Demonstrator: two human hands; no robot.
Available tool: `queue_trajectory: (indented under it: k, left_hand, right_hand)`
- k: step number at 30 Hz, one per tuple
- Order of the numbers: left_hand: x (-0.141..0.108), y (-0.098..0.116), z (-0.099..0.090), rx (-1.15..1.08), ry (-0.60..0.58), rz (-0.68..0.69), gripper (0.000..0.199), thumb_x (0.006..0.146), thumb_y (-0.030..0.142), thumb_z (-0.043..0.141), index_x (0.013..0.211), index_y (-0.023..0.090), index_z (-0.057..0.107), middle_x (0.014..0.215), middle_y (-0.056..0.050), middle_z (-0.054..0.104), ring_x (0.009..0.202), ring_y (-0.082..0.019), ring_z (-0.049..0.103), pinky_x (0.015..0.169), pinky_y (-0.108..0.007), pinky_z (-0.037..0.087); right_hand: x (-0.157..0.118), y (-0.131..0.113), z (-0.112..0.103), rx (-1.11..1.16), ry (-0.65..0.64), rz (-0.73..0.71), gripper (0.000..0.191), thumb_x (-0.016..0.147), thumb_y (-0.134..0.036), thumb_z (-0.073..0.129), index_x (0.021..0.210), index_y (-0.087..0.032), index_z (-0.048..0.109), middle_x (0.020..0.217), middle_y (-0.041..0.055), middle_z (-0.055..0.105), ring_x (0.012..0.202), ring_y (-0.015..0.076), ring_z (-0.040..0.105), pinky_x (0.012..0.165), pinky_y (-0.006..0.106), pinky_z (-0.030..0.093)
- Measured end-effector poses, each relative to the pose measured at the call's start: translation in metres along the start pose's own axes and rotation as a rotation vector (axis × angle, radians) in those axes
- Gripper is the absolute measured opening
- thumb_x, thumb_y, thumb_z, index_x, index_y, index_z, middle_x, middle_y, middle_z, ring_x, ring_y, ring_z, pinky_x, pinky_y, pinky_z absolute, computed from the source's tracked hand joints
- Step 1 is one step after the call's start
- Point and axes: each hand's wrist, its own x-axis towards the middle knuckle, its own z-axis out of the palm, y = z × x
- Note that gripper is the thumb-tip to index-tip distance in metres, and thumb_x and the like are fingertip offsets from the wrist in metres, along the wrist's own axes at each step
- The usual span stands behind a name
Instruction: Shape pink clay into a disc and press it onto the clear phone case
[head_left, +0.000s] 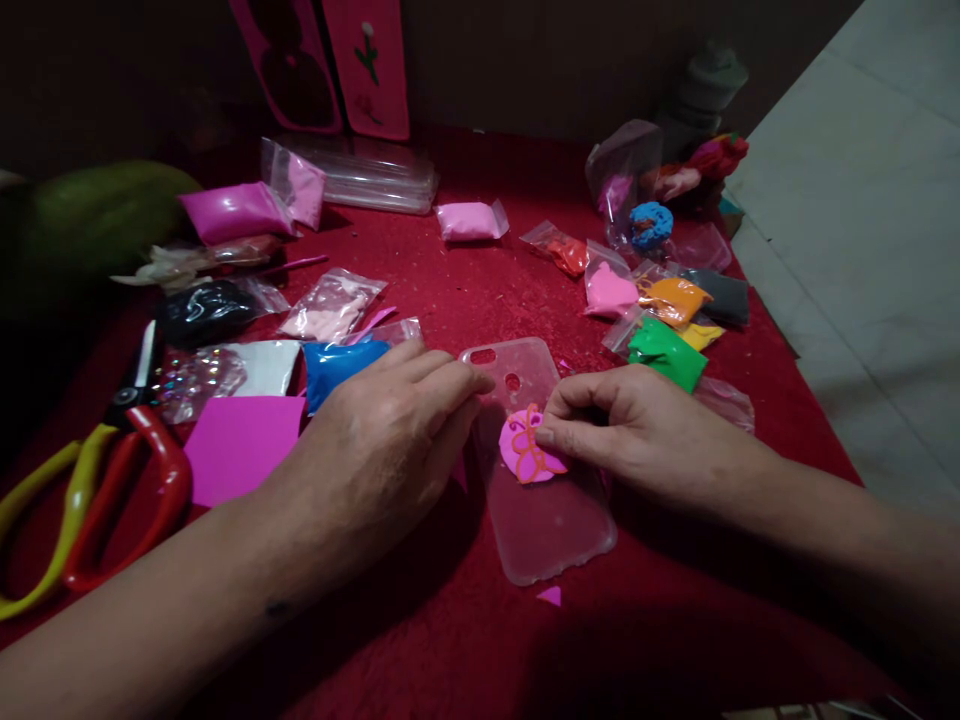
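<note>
A clear phone case (555, 515) lies on the red cloth between my hands. On it is a round pink clay piece (516, 462) with an orange butterfly outline and purple curls. My right hand (626, 425) pinches this piece at its upper right edge between thumb and forefinger. Bent and close together, the fingers of my left hand (405, 420) grip the case at its upper left edge; the thumb is hidden. Below the case lies a small pink scrap (550, 596).
Scissors with red and yellow handles (161, 475) lie at left beside a pink sheet (240, 447). Bagged clay surrounds the work: blue (334, 370), black (206, 312), green (667, 352), orange (675, 298). Behind stand clear cases (367, 180) and a decorated pink case (371, 70).
</note>
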Motion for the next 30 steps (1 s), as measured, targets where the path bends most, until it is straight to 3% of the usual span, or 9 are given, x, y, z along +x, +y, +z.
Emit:
queue_trajectory:
  k: [5, 9, 13, 16, 22, 25, 27, 30]
  left_hand:
    - [-0.001, 0.0, -0.001, -0.006, -0.033, -0.002, 0.02, 0.09, 0.009, 0.046, 0.087, 0.013, 0.065, 0.076, -0.007, 0.066, 0.067, -0.021, 0.059, 0.066, -0.033, 0.045]
    - [0.0, 0.001, 0.0, -0.008, -0.032, -0.017, 0.017, 0.089, 0.008, 0.048, 0.085, 0.014, 0.064, 0.074, -0.005, 0.063, 0.065, -0.019, 0.056, 0.062, -0.031, 0.043]
    - [0.0, 0.001, 0.002, -0.028, -0.045, -0.025, 0.016, 0.091, 0.011, 0.049, 0.086, 0.015, 0.063, 0.076, -0.005, 0.064, 0.068, -0.02, 0.057, 0.063, -0.031, 0.043]
    - [-0.001, 0.003, 0.002, -0.064, -0.032, -0.059, 0.013, 0.092, 0.014, 0.05, 0.091, 0.015, 0.063, 0.079, -0.005, 0.065, 0.071, -0.019, 0.058, 0.064, -0.031, 0.044]
    - [0.0, 0.012, 0.002, -0.187, -0.041, -0.092, 0.012, 0.094, 0.02, 0.051, 0.091, 0.016, 0.062, 0.079, -0.003, 0.065, 0.07, -0.016, 0.058, 0.062, -0.028, 0.044]
    - [0.002, 0.017, 0.006, -0.227, -0.084, -0.144, 0.009, 0.092, 0.021, 0.054, 0.097, 0.017, 0.061, 0.089, -0.005, 0.067, 0.079, -0.018, 0.06, 0.068, -0.03, 0.046]
    - [0.006, 0.02, 0.009, -0.212, -0.146, -0.189, 0.015, 0.088, 0.024, 0.06, 0.101, 0.017, 0.06, 0.094, -0.006, 0.067, 0.085, -0.021, 0.061, 0.073, -0.034, 0.048]
    - [0.013, 0.023, 0.011, -0.136, -0.243, -0.233, 0.016, 0.083, 0.024, 0.062, 0.097, 0.016, 0.06, 0.094, -0.007, 0.068, 0.086, -0.024, 0.061, 0.074, -0.037, 0.048]
  right_hand:
    - [-0.005, 0.003, -0.007, 0.293, -0.061, -0.012, 0.023, 0.089, -0.029, 0.058, 0.072, -0.014, 0.059, 0.068, -0.0004, 0.054, 0.061, 0.009, 0.046, 0.054, 0.022, 0.033]
    - [-0.018, 0.001, -0.013, 0.526, -0.048, -0.008, 0.016, 0.088, -0.025, 0.061, 0.077, -0.015, 0.058, 0.063, -0.0036, 0.05, 0.054, 0.0059, 0.044, 0.051, 0.018, 0.035]
    - [-0.031, 0.0, -0.019, 0.595, -0.073, 0.047, 0.016, 0.09, -0.028, 0.06, 0.079, -0.016, 0.058, 0.063, -0.0023, 0.055, 0.054, 0.0074, 0.05, 0.05, 0.018, 0.038]
    - [-0.039, 0.004, -0.029, 0.395, 0.009, 0.047, 0.017, 0.09, -0.028, 0.057, 0.076, -0.018, 0.058, 0.06, -0.0014, 0.056, 0.053, 0.0091, 0.051, 0.048, 0.02, 0.036]
    - [-0.043, 0.026, -0.038, -0.279, 0.107, -0.018, 0.024, 0.091, -0.027, 0.051, 0.07, -0.019, 0.057, 0.069, 0.0052, 0.06, 0.059, 0.0156, 0.052, 0.056, 0.029, 0.036]
    - [-0.043, 0.03, -0.033, -0.61, 0.307, -0.063, 0.019, 0.091, -0.025, 0.05, 0.075, -0.017, 0.056, 0.078, 0.0095, 0.06, 0.066, 0.0199, 0.052, 0.062, 0.033, 0.034]
    - [-0.042, 0.024, -0.03, -0.668, 0.398, -0.124, 0.016, 0.091, -0.022, 0.049, 0.078, -0.017, 0.056, 0.084, 0.0106, 0.059, 0.071, 0.0212, 0.053, 0.065, 0.034, 0.035]
    - [-0.039, 0.01, -0.024, -0.536, 0.305, -0.22, 0.013, 0.091, -0.021, 0.05, 0.084, -0.016, 0.06, 0.087, 0.0079, 0.06, 0.076, 0.0194, 0.054, 0.068, 0.031, 0.037]
